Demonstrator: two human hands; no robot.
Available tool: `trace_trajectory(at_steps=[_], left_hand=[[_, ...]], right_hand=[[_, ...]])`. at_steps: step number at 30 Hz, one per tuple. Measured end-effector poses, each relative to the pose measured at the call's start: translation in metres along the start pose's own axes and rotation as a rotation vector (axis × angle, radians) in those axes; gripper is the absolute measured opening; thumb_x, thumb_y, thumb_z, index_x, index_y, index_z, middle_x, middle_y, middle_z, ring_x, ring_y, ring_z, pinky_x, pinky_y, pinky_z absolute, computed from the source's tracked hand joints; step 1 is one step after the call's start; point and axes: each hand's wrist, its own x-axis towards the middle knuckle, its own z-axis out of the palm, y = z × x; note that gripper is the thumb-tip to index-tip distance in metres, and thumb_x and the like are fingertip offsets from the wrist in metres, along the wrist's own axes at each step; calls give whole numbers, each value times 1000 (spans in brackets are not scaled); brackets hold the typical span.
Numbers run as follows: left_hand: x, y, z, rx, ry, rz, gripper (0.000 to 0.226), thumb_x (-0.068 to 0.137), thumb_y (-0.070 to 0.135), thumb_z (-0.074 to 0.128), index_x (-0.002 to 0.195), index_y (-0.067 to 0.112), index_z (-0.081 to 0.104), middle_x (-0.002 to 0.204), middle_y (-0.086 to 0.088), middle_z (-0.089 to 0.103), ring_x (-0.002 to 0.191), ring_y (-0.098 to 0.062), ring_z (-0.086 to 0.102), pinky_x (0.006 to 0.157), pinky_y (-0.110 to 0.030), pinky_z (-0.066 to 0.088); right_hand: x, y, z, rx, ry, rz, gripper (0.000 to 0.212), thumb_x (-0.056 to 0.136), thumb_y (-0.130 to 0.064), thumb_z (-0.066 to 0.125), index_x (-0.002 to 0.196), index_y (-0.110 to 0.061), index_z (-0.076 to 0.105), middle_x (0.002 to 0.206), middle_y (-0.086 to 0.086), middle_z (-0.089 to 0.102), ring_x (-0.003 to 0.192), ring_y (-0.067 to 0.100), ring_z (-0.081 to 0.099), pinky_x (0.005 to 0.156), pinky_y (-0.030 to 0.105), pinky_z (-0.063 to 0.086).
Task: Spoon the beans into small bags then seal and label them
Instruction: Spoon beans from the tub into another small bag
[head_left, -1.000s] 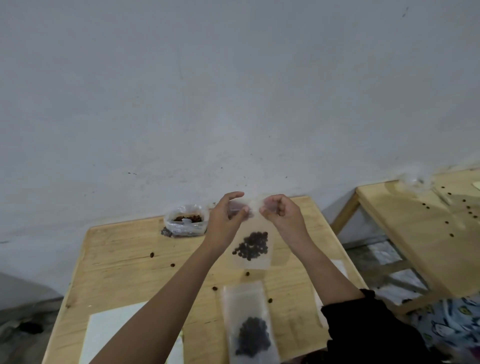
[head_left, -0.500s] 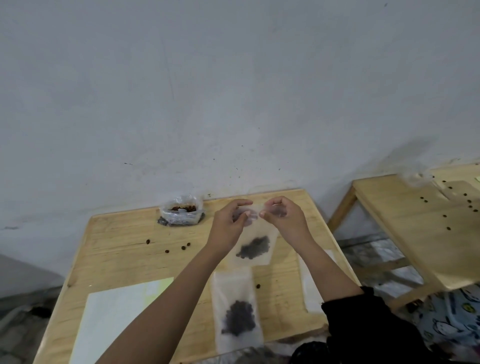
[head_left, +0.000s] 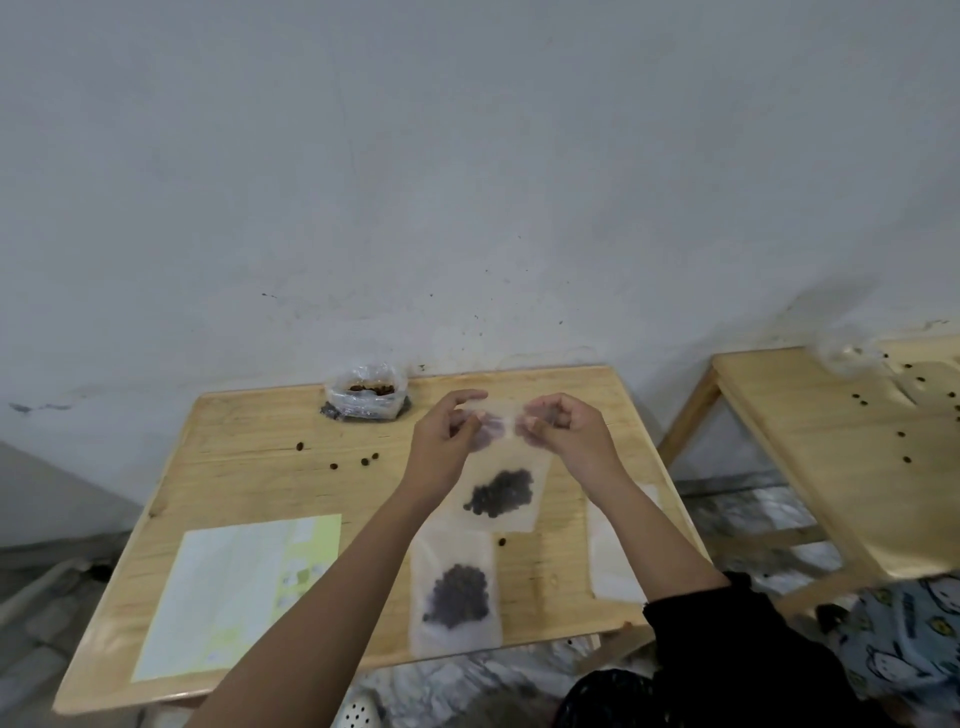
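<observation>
Head view: both hands are lifted over the wooden table (head_left: 249, 467), meeting at the top of one small clear bag.
Left hand (head_left: 441, 441): thumb and fingers are pinching the top left edge of the held bag (head_left: 501, 467).
Right hand (head_left: 569, 434): fingers are curling closed on the top right edge of the same bag, a black sleeve (head_left: 727, 649) showing at the upper arm.
Gap between hands: the two are sitting close together but not touching, with the bag's mouth stretched between them.
Held bag: it is hanging upright from the fingers, a dark clump of beans (head_left: 501, 493) sitting in its lower half.
Second bag (head_left: 456, 597): it is lying flat on the table just below the held one, near the front edge, holding its own dark pile of beans.
Blank bags or labels (head_left: 615, 566): a pale flat piece is lying under the right forearm; which it is cannot be told.
Paper sheet (head_left: 234, 592): a white and pale green sheet is lying at the front left of the table.
Loose beans (head_left: 363, 461): a few are lying scattered on the left half of the table.
Supply bag (head_left: 366, 397): a crumpled plastic bag of brownish beans is standing open at the back edge, against the wall (head_left: 467, 182).
Side table (head_left: 831, 457): a second wooden table is standing well apart on the right, with more stray beans on it.
</observation>
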Motion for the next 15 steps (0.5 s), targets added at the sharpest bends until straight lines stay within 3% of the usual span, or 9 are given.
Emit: trace_trajectory(at_steps=[4, 9, 15], left_hand=[[-7, 1, 2, -24, 30, 19, 19, 95, 6, 51, 100, 20, 62, 87, -8, 73, 83, -20, 71, 77, -34, 56], [-15, 3, 4, -6, 73, 46, 15, 96, 16, 50, 109, 15, 58, 74, -1, 72, 70, -20, 71, 66, -31, 56], [-18, -4, 1, 6, 87, 55, 19, 99, 14, 42, 112, 14, 56, 90, -11, 70, 78, -25, 71, 72, -36, 58]], right_hand=[[-6, 1, -2, 23, -21, -12, 18, 85, 6, 60, 92, -11, 61, 78, 5, 71, 70, 12, 71, 69, 23, 58], [-7, -3, -1, 59, -20, 18, 20, 86, 6, 60, 96, -11, 61, 83, 12, 72, 74, 17, 72, 70, 26, 59], [-10, 1, 4, 107, -53, 35, 23, 86, 2, 61, 106, -9, 59, 87, 11, 73, 77, 18, 72, 75, 28, 59]])
